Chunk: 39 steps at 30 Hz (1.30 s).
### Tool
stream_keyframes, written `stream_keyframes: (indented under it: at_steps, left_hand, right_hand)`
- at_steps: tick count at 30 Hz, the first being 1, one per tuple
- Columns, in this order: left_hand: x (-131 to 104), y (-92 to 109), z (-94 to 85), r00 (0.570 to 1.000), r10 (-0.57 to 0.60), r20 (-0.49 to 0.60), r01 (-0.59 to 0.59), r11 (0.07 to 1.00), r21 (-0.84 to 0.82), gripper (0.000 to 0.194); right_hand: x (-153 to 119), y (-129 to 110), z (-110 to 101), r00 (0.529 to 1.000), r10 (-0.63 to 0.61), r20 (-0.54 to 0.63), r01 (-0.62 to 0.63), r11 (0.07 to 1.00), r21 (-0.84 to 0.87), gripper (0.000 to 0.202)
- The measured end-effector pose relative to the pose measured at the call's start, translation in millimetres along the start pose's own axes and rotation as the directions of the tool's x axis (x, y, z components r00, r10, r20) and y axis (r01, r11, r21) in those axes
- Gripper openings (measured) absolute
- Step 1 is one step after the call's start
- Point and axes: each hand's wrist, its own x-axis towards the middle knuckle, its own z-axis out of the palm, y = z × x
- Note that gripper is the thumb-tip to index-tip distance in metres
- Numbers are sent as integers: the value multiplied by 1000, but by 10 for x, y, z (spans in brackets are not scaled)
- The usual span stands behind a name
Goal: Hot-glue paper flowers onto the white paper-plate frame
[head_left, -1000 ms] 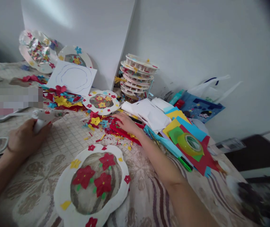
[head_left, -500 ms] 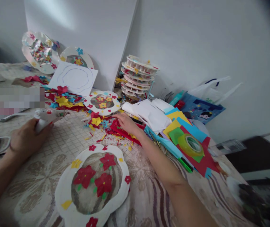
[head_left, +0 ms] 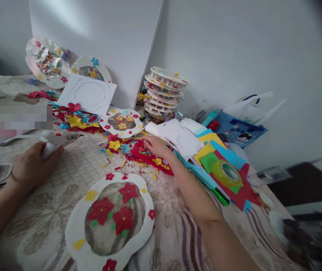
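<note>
My left hand point(head_left: 32, 163) is wrapped round a white glue bottle point(head_left: 49, 148) on the left side of the table. My right hand point(head_left: 157, 146) reaches over a red paper tray point(head_left: 166, 171) strewn with small paper flowers and scraps. Its fingers are drawn together and point down into the bits; what lies between the fingertips is too small to make out. In front of me lies a white scalloped frame point(head_left: 76, 226) with a clear middle, bearing red paper flowers point(head_left: 123, 220), green dots and yellow pieces. A smaller decorated frame point(head_left: 121, 131) rests just beyond my right fingertips.
Coloured paper sheets point(head_left: 244, 188) lie to the right under a roll of yellow tape point(head_left: 227, 174), beside white paper point(head_left: 175, 137). Behind them stands a tiered white structure point(head_left: 165, 92). A sheet with drawn outlines point(head_left: 89, 94) leans at the back. Paper scraps point(head_left: 114, 145) cover the middle.
My right hand has shifted slightly to the right over the red paper tray, and more of its contents show. The left hand and glue bottle stay in place.
</note>
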Motion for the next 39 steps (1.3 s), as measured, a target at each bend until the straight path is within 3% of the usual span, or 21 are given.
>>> stream_keyframes:
  at_steps: [4,8,11,16,19,21,26,28,31,33,35,39]
  left_hand:
    - [6,-12,10,1000,-1,-1,1,1000,-7,64]
    - [13,-20,23,1000,-9,-3,9,1000,-6,64]
    - [17,-16,30,1000,-3,-6,3,1000,-20,65]
    - [-5,-15,17,999,18,-31,-20,998,-59,62]
    - [-21,-36,21,996,62,-56,-67,994,-90,54]
    - [-21,-48,32,996,63,-63,-69,993,-95,50]
    - [25,-59,73,999,17,-50,-20,998,-56,56]
    - [51,-74,92,999,1,-47,-4,998,-57,58]
    - [80,-109,114,998,14,-58,-17,998,-58,59]
    - [85,-128,122,998,10,-61,-13,999,-48,56]
    - [82,-143,133,998,23,-61,-26,999,-43,52]
    - [84,-186,184,994,71,-82,-75,996,-48,49]
  right_hand:
    - [-44,-12,-69,995,52,90,-52,999,-8,27]
    - [-50,-3,-119,999,52,-6,-52,995,-80,26]
    - [-59,-2,-185,999,41,11,-39,996,-81,24]
    - [-104,-20,-287,977,66,201,-60,998,-36,21]
    - [-122,-27,-305,909,135,396,-133,991,-32,23]
    - [-128,-32,-314,881,161,446,-159,986,-42,22]
    - [-149,-49,-410,964,136,227,-122,990,-77,20]
    - [-163,-51,-456,947,159,279,-144,987,-73,21]
    - [-181,-41,-485,851,186,490,-170,982,-77,25]
    - [-189,-31,-482,807,195,558,-177,980,-87,26]
    - [-196,-22,-480,812,227,537,-199,974,-112,27]
    - [-213,-15,-503,881,280,380,-231,958,-172,26]
